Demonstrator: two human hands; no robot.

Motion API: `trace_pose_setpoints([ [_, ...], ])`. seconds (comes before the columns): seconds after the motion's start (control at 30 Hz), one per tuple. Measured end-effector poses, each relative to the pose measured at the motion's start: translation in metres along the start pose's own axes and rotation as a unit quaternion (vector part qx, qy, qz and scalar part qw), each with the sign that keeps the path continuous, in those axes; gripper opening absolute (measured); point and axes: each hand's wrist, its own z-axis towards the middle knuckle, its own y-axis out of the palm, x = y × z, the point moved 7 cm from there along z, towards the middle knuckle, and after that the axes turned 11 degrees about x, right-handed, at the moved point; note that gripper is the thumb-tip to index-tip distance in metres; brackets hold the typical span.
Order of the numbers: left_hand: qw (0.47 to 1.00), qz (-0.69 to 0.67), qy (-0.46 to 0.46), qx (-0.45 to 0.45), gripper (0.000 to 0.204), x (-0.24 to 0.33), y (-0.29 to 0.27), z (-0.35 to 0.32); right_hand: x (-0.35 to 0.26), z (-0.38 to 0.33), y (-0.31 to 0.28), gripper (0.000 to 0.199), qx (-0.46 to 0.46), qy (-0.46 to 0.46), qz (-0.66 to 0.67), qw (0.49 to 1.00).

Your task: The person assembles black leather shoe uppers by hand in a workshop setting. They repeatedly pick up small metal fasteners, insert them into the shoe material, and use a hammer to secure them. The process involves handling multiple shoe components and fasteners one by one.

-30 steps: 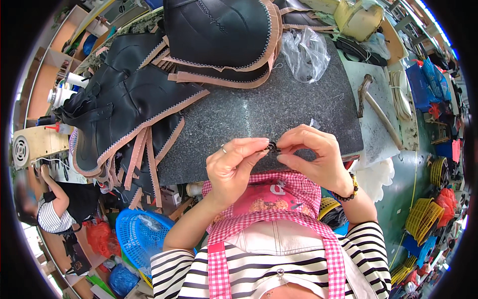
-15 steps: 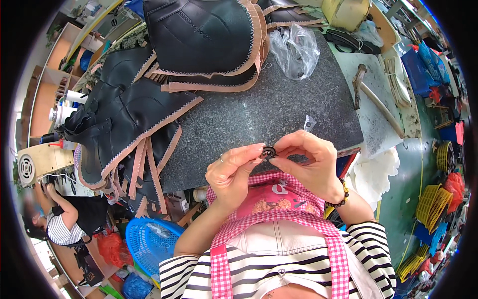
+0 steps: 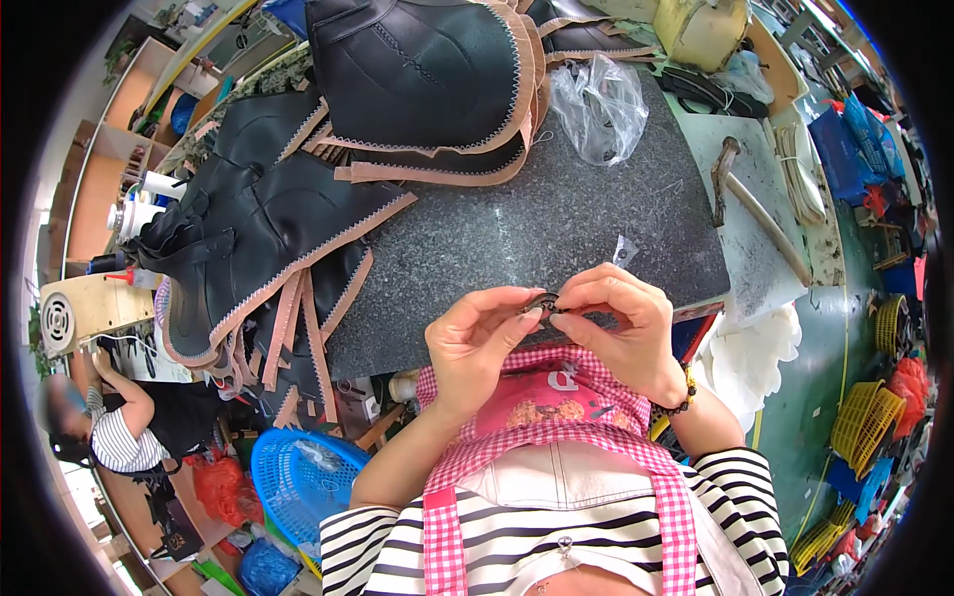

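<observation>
Between my fingertips is a small dark ring-shaped piece [image 3: 543, 304], held just in front of the work surface's near edge. My left hand [image 3: 479, 343] pinches it from the left, thumb and forefinger closed on it. From the right, my right hand [image 3: 628, 328] grips the same piece between thumb and fingers. Fingertips cover part of it, so its exact kind is unclear. Beyond my hands lies the speckled dark stone slab [image 3: 477, 248]. A small clear plastic scrap [image 3: 623, 250] rests on it behind my right hand.
Stacked black leather pieces [image 3: 417, 84] with zigzag-stitched tan edges cover the slab's far and left parts. A clear plastic bag [image 3: 599, 109] lies at the back. Right of it is a hammer [image 3: 760, 214]. A blue basket [image 3: 298, 487] stands lower left; another person [image 3: 129, 432] sits far left.
The small dark piece has tilted and now appears flatter between my fingers. My left hand has shifted slightly right. The whole view has moved a little.
</observation>
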Motion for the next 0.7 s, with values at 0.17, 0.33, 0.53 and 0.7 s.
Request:
trace_pose_setpoints([
  [0.17, 0.999, 0.009, 0.030, -0.030, 0.017, 0.003, 0.001, 0.000, 0.003, -0.002, 0.000, 0.015, -0.005, 0.028, 0.011, 1.000],
  [0.33, 0.998, 0.006, 0.011, -0.055, 0.018, 0.005, 0.000, -0.001, 0.002, -0.001, -0.001, 0.014, -0.015, 0.019, -0.003, 1.000],
  [0.53, 0.974, -0.085, -0.198, -0.063, 0.018, -0.012, -0.003, 0.001, -0.015, 0.003, 0.000, 0.017, -0.019, -0.146, -0.139, 0.979],
  [0.7, 0.978, -0.020, -0.198, -0.057, 0.024, -0.013, -0.002, -0.002, -0.022, 0.008, 0.007, 0.017, -0.053, -0.180, -0.169, 0.968],
])
